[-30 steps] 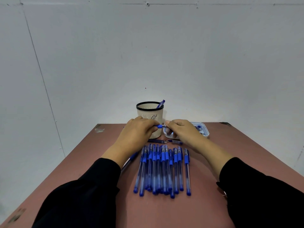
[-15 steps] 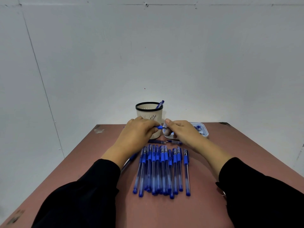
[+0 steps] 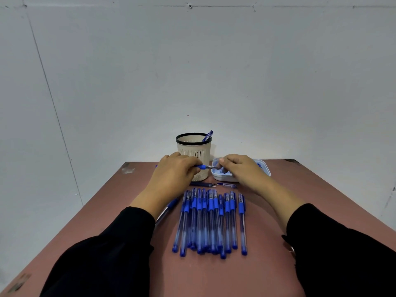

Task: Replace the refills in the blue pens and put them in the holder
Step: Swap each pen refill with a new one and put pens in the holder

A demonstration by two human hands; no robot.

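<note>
Hands meet above a reddish-brown table (image 3: 300, 200): the left hand (image 3: 173, 174) grips a blue pen (image 3: 201, 167) by its rubber grip, tip pointing right, while the right hand (image 3: 240, 168) pinches at that tip with curled fingers — over a pale blue tray (image 3: 222, 177). Behind stands a beige holder (image 3: 194, 151) with one pen (image 3: 207, 136) inside. Nearer the camera, a row of blue pens (image 3: 211, 221) lies side by side — two loose refills (image 3: 214, 185) beyond it.
</note>
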